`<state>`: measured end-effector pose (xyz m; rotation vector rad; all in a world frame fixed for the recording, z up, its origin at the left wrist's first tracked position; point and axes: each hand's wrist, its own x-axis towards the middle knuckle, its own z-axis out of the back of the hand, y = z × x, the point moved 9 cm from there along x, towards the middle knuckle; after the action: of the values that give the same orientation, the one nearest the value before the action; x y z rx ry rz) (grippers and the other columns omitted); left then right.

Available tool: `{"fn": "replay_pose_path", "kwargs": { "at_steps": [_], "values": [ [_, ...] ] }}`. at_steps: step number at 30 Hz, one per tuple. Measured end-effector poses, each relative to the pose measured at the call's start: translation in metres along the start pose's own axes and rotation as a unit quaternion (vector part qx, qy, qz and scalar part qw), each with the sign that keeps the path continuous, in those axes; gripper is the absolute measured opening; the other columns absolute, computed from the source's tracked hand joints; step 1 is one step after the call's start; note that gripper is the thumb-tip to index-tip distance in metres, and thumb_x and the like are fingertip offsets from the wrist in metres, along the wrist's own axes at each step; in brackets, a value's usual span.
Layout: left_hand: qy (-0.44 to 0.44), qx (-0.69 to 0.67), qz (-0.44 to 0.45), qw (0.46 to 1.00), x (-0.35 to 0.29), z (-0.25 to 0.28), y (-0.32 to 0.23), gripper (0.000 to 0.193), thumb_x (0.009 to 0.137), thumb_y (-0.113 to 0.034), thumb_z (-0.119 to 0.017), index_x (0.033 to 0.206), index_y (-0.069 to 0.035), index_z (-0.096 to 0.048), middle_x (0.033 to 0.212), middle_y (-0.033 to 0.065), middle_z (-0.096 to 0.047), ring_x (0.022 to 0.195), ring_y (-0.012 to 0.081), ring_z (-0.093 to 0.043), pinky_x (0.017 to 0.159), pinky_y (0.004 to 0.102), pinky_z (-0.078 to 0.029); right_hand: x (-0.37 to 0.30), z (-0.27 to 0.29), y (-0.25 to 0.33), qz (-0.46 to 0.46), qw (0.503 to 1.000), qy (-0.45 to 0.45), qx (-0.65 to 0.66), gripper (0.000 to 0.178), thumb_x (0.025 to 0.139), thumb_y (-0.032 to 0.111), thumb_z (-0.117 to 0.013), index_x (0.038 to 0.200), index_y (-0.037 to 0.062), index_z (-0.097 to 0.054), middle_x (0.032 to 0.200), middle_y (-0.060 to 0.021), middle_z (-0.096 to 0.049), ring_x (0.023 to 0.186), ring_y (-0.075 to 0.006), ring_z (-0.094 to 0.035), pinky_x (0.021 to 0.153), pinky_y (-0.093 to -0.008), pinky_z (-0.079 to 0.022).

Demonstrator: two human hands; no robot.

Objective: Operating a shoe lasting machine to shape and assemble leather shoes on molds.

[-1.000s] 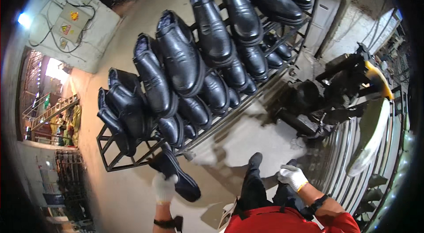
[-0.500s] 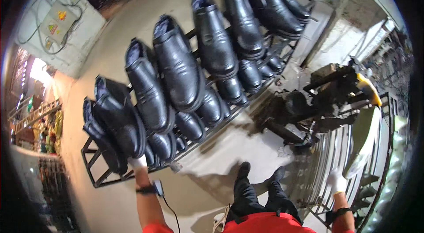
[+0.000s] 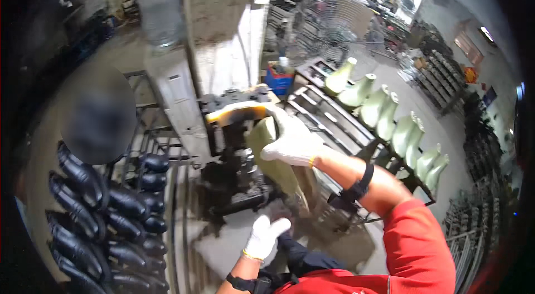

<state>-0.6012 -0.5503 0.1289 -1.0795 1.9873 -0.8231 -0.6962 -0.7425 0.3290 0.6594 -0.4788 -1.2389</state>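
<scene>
A: ok so what's that thing under the right hand point(image 3: 292, 143)?
B: pale green foot-shaped form point(image 3: 281, 174), kinda dull olive in the shade. Looks to be in one piece.
A: standing up straight?
B: nah, tilted, slants from upper left to lower right. The glove covers its middle, and the bottom end's too blurry to make out tbh.

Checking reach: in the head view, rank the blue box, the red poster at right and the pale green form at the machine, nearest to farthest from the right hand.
From the right hand:
1. Pale green form, right under it.
2. Blue box, beyond the machine.
3. Red poster, in the right background.
</scene>
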Motion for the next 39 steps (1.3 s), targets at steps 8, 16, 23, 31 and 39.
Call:
{"fn": "replay_pose_path", "kwargs": {
  "at_steps": [8,16,23,31,39],
  "values": [
    [-0.125,0.209,-0.074,0.967,0.121,-0.086,0.032,0.079,0.08,-0.005,-0.088,0.149,0.0,-0.05,0.129,0.0151,-0.069,0.115,0.0261,-0.07,0.098,0.0389,-0.06,-0.112,-0.011,-0.235,-0.089,0.939,-0.208,0.258,0.104,0.078,0.029,-0.09,0.164,0.0029,-0.038,0.16,-0.0175,-0.048,0.151,-0.0245,-0.042,0.124,-0.0391,-0.036],
    [0.074,0.397,0.159,0.901,0.139,-0.067,0.156,0.066,0.091,-0.027,-0.083,0.145,0.002,-0.06,0.116,0.013,-0.078,0.099,0.0213,-0.075,0.098,0.0318,-0.057,-0.091,0.062,-0.481,-0.306,0.917,-0.221,0.131,0.057,0.09,0.035,-0.074,0.132,-0.0007,-0.063,0.119,-0.0204,-0.071,0.108,-0.0319,-0.069,0.101,-0.0405,-0.055],
    [-0.085,0.471,0.207,0.853,0.066,0.073,0.16,0.064,0.095,-0.044,-0.075,0.139,0.002,-0.065,0.14,0.0207,-0.07,0.129,0.0318,-0.067,0.112,0.0382,-0.051,-0.088,0.143,-0.668,-0.419,0.834,-0.303,-0.193,0.077,0.094,0.057,-0.063,0.138,-0.0056,-0.063,0.133,-0.0256,-0.067,0.125,-0.0404,-0.063,0.109,-0.0469,-0.05],
    [-0.474,0.217,0.111,0.846,-0.072,0.321,0.103,0.042,0.092,-0.025,-0.079,0.124,0.001,-0.072,0.118,0.0128,-0.077,0.101,0.0252,-0.074,0.089,0.0358,-0.059,-0.083,0.111,-0.618,-0.346,0.775,-0.338,-0.407,0.074,0.099,0.048,-0.064,0.149,-0.0072,-0.056,0.148,-0.0285,-0.06,0.137,-0.0462,-0.057,0.117,-0.0524,-0.044],
    [-0.49,0.037,0.135,0.86,-0.141,0.379,0.147,0.039,0.089,-0.015,-0.083,0.122,0.001,-0.071,0.09,0.0076,-0.075,0.067,0.0128,-0.066,0.059,0.0307,-0.054,-0.132,-0.204,-0.315,0.034,0.96,0.024,-0.278,0.021,0.083,0.029,-0.077,0.09,0.0089,-0.078,0.093,-0.0156,-0.076,0.087,-0.0361,-0.073,0.081,-0.0437,-0.06]
  ]
}}
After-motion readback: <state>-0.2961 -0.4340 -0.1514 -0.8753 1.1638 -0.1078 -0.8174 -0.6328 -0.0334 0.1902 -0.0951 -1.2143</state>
